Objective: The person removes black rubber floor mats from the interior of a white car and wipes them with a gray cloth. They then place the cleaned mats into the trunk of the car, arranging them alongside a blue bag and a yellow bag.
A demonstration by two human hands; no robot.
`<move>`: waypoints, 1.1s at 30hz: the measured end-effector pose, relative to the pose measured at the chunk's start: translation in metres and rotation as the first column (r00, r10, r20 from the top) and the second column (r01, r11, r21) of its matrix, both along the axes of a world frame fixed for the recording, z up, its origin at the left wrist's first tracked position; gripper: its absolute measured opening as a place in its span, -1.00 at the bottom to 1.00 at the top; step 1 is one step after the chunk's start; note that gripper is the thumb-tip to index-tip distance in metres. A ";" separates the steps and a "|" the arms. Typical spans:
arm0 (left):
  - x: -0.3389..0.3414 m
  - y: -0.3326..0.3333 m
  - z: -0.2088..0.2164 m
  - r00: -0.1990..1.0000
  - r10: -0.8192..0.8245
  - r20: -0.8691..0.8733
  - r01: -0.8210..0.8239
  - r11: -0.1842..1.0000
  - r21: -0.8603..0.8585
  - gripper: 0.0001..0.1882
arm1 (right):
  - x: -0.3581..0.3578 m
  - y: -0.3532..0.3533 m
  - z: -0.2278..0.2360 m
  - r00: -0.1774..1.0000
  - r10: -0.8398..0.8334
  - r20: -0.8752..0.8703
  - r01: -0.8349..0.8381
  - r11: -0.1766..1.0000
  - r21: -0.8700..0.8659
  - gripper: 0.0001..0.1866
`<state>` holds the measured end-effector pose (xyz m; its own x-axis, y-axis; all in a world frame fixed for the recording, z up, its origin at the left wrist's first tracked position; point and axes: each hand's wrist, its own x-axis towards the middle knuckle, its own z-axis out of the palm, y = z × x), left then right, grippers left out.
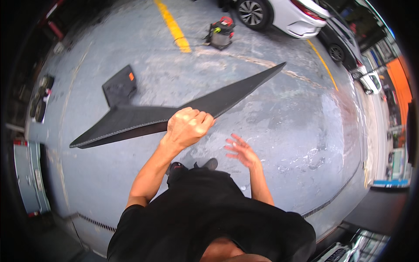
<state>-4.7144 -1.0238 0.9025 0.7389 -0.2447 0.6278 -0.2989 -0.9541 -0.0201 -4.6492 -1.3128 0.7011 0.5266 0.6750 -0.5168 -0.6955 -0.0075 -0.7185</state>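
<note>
Along the near edge, close to mid-length, left hand [187, 125] clenched on panel [227, 97], apparently raised over floor [279, 131], ahead of shoes [211, 164]. Right hand [242, 153] splayed, near but apart. Probably light, given one-handed support; seemingly stiff, with long tapering ends likely to swing or tip. Stitched-looking edge probably surer than flat faces; best held mid-length, plus second grip toward right tip. Beyond, flap [118, 89] with orange tag [131, 76], attachment unclear; farther, vacuum [221, 36].
</note>
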 end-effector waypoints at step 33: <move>0.857 -0.295 -0.131 0.765 -0.559 -0.321 0.108 0.602 -0.791 -0.75 | 0.417 -0.347 0.001 -0.256 -0.921 -0.294 0.933 -0.315 0.174 -0.42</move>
